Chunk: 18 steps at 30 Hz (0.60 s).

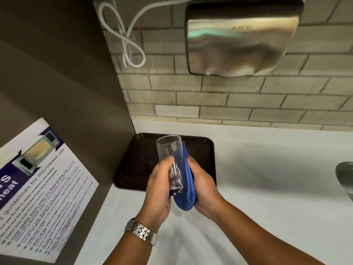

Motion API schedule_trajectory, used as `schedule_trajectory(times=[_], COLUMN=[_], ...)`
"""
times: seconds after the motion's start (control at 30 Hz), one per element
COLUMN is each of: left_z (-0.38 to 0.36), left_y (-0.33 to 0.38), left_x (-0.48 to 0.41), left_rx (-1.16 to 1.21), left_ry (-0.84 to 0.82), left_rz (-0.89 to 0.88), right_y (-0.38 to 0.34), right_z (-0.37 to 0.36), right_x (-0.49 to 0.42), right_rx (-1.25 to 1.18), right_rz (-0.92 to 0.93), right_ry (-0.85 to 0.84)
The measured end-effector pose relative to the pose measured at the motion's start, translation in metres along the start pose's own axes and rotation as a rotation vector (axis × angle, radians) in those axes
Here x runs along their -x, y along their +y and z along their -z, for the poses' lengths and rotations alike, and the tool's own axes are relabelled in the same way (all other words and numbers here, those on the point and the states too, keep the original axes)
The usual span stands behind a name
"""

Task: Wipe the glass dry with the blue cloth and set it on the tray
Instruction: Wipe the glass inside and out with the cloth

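Note:
A clear tall glass [169,150] is held above the dark brown tray [137,161], mouth pointing up and away from me. My left hand [159,190] grips its lower half. My right hand [202,186] presses a folded blue cloth [188,180] against the right side of the glass. The cloth runs from the glass's middle down past its base. The tray lies flat on the white counter in the corner and carries nothing but a few specks.
A steel hand dryer [240,37] hangs on the tiled wall above, with a white cable [128,41] looped to its left. A microwave-guideline poster [38,188] is on the brown side wall at left. A metal tap [345,178] shows at the right edge.

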<state>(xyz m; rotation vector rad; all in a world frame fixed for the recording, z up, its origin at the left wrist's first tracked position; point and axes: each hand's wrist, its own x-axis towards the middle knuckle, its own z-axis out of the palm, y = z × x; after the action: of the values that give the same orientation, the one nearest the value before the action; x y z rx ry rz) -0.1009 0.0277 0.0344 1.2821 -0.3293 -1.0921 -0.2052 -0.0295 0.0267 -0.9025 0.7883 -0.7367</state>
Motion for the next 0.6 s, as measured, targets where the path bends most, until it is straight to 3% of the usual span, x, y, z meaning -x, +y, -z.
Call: schedule_trajectory(times=[0.1, 0.23, 0.3, 0.4, 0.6], left_z=[0.005, 0.003, 0.0, 0.001, 0.0], left_y=[-0.001, -0.004, -0.005, -0.004, 0.0], left_x=[-0.003, -0.004, -0.002, -0.001, -0.004], left_rx=[-0.03, -0.127, -0.161, -0.162, -0.149], left_ry=[0.001, 0.103, 0.097, 0.08, 0.048], left_rz=[0.018, -0.029, -0.035, -0.038, 0.007], right_y=[0.003, 0.008, 0.01, 0.004, -0.007], right_z=[-0.001, -0.001, -0.001, 0.001, 0.009], right_x=[0.002, 0.009, 0.011, 0.007, -0.007], right_rx=[0.069, 0.522, 0.626, 0.553, 0.33], right_rz=[0.038, 0.339, 0.405, 0.391, 0.197], right_ry=[-0.026, -0.071, -0.08, -0.069, -0.023])
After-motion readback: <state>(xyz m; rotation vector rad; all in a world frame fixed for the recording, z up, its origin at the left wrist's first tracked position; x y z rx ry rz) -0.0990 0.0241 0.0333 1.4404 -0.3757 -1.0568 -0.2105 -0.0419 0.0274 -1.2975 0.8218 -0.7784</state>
